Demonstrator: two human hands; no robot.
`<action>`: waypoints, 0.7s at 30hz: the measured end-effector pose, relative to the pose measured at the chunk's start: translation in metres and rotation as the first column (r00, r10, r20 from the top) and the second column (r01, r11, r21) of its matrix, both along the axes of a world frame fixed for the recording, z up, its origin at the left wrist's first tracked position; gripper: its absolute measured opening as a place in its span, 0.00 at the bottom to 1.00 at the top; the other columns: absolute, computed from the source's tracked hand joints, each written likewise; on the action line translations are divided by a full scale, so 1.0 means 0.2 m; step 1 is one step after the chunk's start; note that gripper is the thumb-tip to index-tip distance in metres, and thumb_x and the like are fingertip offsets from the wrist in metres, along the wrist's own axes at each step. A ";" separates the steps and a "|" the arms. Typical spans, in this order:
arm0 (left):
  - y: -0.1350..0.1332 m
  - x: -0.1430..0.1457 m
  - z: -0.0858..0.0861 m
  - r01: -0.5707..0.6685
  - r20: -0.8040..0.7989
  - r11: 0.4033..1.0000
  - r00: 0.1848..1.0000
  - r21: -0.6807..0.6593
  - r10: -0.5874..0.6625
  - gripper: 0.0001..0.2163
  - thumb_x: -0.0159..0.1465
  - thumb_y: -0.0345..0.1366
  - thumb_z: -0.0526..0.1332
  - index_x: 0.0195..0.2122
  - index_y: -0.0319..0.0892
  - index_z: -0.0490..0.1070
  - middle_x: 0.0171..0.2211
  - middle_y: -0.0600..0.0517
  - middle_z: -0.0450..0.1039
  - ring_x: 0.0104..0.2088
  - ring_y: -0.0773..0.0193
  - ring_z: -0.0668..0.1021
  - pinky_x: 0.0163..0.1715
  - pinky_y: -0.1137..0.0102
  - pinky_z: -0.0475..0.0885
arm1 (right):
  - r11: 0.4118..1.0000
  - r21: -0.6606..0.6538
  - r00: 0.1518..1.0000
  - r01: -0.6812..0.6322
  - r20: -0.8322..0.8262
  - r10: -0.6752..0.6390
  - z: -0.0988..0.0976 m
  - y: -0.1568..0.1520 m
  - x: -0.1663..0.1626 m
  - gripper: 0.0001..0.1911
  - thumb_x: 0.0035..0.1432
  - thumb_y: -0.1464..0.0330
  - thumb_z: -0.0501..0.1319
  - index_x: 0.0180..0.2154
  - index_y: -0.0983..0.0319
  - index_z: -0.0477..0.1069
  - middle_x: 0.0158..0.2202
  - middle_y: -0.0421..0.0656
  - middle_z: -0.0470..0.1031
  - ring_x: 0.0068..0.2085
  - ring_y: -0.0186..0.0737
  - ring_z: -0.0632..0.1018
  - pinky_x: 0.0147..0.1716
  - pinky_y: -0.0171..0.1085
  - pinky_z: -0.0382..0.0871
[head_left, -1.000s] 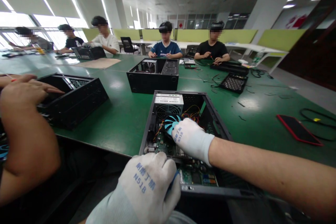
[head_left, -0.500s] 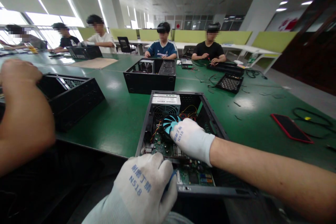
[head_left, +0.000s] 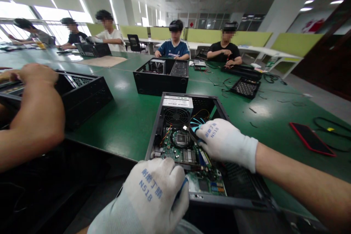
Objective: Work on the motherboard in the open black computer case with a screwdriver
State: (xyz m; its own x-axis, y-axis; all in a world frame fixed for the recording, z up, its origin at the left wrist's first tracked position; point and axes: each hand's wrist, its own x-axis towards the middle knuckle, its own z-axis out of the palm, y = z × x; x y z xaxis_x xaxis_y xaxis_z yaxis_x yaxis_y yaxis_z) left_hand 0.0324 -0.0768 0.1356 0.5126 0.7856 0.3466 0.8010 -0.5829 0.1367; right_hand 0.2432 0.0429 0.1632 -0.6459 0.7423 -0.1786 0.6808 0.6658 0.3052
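Note:
An open black computer case (head_left: 246,186) lies on the green table in front of me, its motherboard (head_left: 178,151) and power supply fan (head_left: 177,115) exposed. My right hand (head_left: 223,140), in a white glove, is closed on a blue-bladed cooler fan (head_left: 196,122) held to the right of the bare processor socket (head_left: 181,139). My left hand (head_left: 155,193), also gloved, is curled into a fist at the case's near edge around a blue-handled tool (head_left: 183,186), mostly hidden.
A neighbour's bare arm (head_left: 33,117) reaches over another black case (head_left: 82,95) at left. A third case (head_left: 161,76) stands behind mine. A red phone (head_left: 311,139) and black cables (head_left: 329,126) lie at right. Several people sit along the table's far side.
My right hand has lifted the blue fan off the processor and carried it right, baring the socket. The neighbour's arm shifted over the left case.

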 end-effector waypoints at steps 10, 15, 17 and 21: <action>0.01 0.00 -0.01 -0.004 0.001 1.000 1.000 0.008 0.004 0.07 0.66 0.36 0.57 0.30 0.48 0.62 0.27 0.54 0.68 0.25 0.58 0.73 0.23 0.63 0.58 | 0.990 0.016 0.988 0.141 -0.071 -0.140 0.02 0.13 0.01 0.17 0.64 0.60 0.55 0.38 0.60 0.80 0.36 0.50 0.84 0.38 0.51 0.84 0.36 0.43 0.72; 0.00 0.00 -0.01 -0.009 0.012 1.000 1.000 0.013 0.009 0.07 0.66 0.36 0.57 0.30 0.48 0.62 0.27 0.54 0.68 0.24 0.58 0.72 0.23 0.62 0.58 | 0.989 0.012 0.987 0.149 -0.058 -0.148 0.00 0.15 0.04 0.17 0.64 0.61 0.54 0.36 0.60 0.80 0.34 0.50 0.83 0.38 0.51 0.84 0.36 0.43 0.71; 0.00 0.00 -0.01 -0.007 0.012 1.000 1.000 0.011 0.007 0.07 0.66 0.36 0.57 0.29 0.47 0.63 0.27 0.54 0.68 0.24 0.59 0.72 0.23 0.62 0.59 | 0.987 0.043 0.986 0.153 -0.071 -0.150 -0.01 0.15 0.06 0.19 0.65 0.59 0.53 0.35 0.61 0.79 0.34 0.51 0.83 0.38 0.52 0.84 0.37 0.43 0.71; 0.00 0.00 -0.01 -0.005 0.005 1.000 1.000 0.016 0.005 0.08 0.66 0.36 0.57 0.29 0.47 0.62 0.27 0.53 0.68 0.24 0.59 0.72 0.23 0.62 0.59 | 0.979 0.082 0.979 0.188 -0.095 -0.180 -0.01 0.14 0.08 0.19 0.65 0.58 0.53 0.36 0.62 0.78 0.35 0.53 0.83 0.39 0.53 0.83 0.38 0.44 0.70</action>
State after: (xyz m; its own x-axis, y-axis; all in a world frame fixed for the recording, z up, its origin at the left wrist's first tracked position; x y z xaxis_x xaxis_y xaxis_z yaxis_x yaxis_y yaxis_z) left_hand 0.0328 -0.0764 0.1345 0.5070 0.7825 0.3614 0.8030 -0.5812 0.1317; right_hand 0.2597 0.0709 0.1606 -0.5068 0.8603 -0.0550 0.8157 0.4992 0.2923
